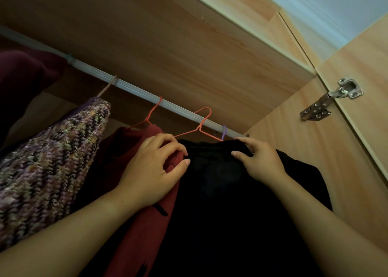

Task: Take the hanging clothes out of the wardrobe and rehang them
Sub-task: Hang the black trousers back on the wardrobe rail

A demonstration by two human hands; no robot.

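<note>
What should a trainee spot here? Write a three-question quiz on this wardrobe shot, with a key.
1. True or false: the rail carries no hangers.
2. Which garment does the right hand grip? A) the purple knit B) the black garment C) the dark red garment
3. Fill in: the left hand grips the ___ garment.
Key: 1 false, an orange hanger hooks over it; 2 B; 3 dark red.
</note>
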